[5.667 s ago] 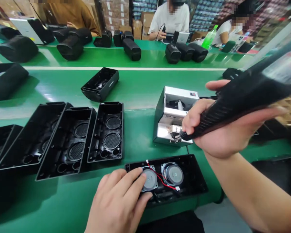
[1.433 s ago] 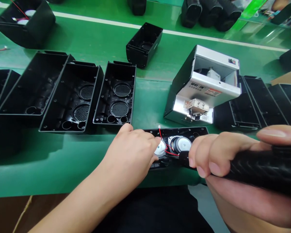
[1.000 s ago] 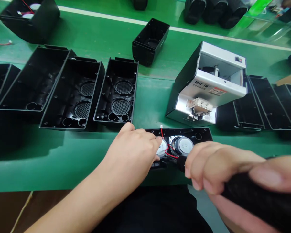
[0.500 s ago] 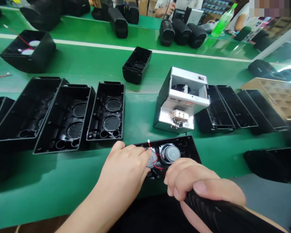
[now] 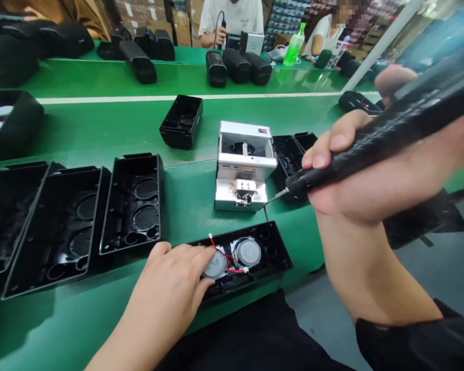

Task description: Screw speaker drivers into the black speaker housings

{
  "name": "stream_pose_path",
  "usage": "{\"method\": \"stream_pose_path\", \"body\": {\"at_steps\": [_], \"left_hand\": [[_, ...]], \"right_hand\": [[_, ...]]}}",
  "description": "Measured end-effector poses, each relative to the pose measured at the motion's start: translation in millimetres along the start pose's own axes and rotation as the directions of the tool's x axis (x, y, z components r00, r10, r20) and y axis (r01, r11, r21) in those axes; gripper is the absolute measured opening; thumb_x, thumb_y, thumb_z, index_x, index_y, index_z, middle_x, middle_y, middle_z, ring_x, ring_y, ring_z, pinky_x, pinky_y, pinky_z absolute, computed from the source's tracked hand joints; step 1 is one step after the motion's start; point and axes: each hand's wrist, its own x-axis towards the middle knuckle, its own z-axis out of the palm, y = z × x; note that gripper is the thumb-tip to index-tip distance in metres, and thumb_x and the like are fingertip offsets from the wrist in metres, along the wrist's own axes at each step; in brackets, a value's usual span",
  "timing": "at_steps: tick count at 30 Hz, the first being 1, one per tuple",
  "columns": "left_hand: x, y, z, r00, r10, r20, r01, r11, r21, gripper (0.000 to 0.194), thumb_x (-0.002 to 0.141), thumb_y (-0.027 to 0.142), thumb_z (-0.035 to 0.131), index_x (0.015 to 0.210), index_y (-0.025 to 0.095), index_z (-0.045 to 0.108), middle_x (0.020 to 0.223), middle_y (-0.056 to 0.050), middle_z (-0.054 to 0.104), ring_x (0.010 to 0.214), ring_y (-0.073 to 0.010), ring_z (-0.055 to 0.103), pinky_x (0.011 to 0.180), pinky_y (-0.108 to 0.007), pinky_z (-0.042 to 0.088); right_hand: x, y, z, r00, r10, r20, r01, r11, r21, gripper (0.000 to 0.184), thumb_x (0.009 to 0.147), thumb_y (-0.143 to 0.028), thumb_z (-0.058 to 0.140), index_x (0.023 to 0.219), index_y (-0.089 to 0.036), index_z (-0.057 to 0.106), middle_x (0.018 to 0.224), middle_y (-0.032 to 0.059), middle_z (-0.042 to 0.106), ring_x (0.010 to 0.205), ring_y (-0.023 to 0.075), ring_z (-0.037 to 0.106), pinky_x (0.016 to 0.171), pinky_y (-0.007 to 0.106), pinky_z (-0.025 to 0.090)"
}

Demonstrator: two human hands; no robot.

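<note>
Close in front of me lies a long black speaker housing (image 5: 280,257), open side up, with two round speaker drivers (image 5: 249,251) in it. A thin red wire (image 5: 229,264) with white plugs runs across them. My left hand (image 5: 174,281) is closed around the left-hand driver (image 5: 215,265), fingers over the far side and thumb on the near side. Raised to the right, my right hand (image 5: 365,201) grips a black electric screwdriver (image 5: 382,136). Its thin bit points left and down, near the lower right corner of a silver screw feeder (image 5: 245,166); whether they touch I cannot tell.
Several open black housings (image 5: 133,201) stand at the left, and more (image 5: 290,154) behind the feeder. One small housing (image 5: 181,121) sits farther back. Beyond the white line (image 5: 123,99) are finished-looking black speakers (image 5: 235,66), a green bottle (image 5: 294,46) and co-workers.
My right hand has lifted the screwdriver up and right, away from the housing to beside the screw feeder. My left hand stays on the left driver. The view has shifted right.
</note>
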Motion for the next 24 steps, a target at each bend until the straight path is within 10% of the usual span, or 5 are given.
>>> {"method": "stream_pose_path", "body": {"at_steps": [6, 12, 18, 24], "left_hand": [[-6, 0, 8.2, 0.975, 0.111, -0.193, -0.143, 0.976, -0.162, 0.045, 0.094, 0.014, 0.077, 0.134, 0.030, 0.063, 0.125, -0.004, 0.077, 0.107, -0.0263, 0.073, 0.090, -0.045, 0.048], [-53, -13, 38.7, 0.853, -0.079, -0.516, -0.027, 0.980, -0.195, 0.067, 0.098, 0.041, 0.076, 0.157, 0.031, 0.045, 0.144, -0.016, 0.057, 0.129, -0.0347, 0.061, 0.107, -0.053, 0.056], [-77, -21, 77.5, 0.850, -0.134, -0.510, 0.001, 0.968, -0.252, 0.089, 0.096, 0.044, 0.077, 0.170, 0.030, 0.029, 0.167, -0.019, 0.042, 0.150, -0.0400, 0.051, 0.116, -0.058, 0.055], [-61, -16, 75.0, 0.908, -0.237, -0.345, 0.086, 0.912, -0.401, 0.118, 0.088, 0.073, 0.076, 0.174, 0.022, 0.015, 0.171, -0.023, 0.042, 0.155, -0.0418, 0.049, 0.120, -0.059, 0.054]], "right_hand": [[12, 5, 34, 0.998, 0.058, 0.016, -0.059, 0.995, 0.085, 0.077, 0.075, -0.101, 0.060, 0.094, -0.026, 0.061, 0.078, 0.0017, 0.061, 0.053, 0.0164, 0.054, 0.039, 0.036, 0.042], [5, 42, 41, 0.965, -0.005, 0.264, -0.023, 0.995, 0.102, 0.068, 0.088, -0.096, 0.051, 0.096, -0.029, 0.060, 0.057, -0.0035, 0.054, 0.044, 0.0188, 0.053, 0.038, 0.033, 0.038], [-1, 68, 40, 0.948, 0.091, 0.306, -0.131, 0.985, 0.114, 0.072, 0.080, -0.094, 0.065, 0.111, -0.030, 0.068, 0.058, -0.0031, 0.059, 0.040, 0.0199, 0.050, 0.033, 0.036, 0.038], [-20, 33, 36, 0.905, 0.246, 0.347, -0.313, 0.938, 0.150, 0.072, 0.085, -0.091, 0.064, 0.120, -0.029, 0.072, 0.058, -0.0025, 0.061, 0.042, 0.0179, 0.052, 0.041, 0.033, 0.045]]}}
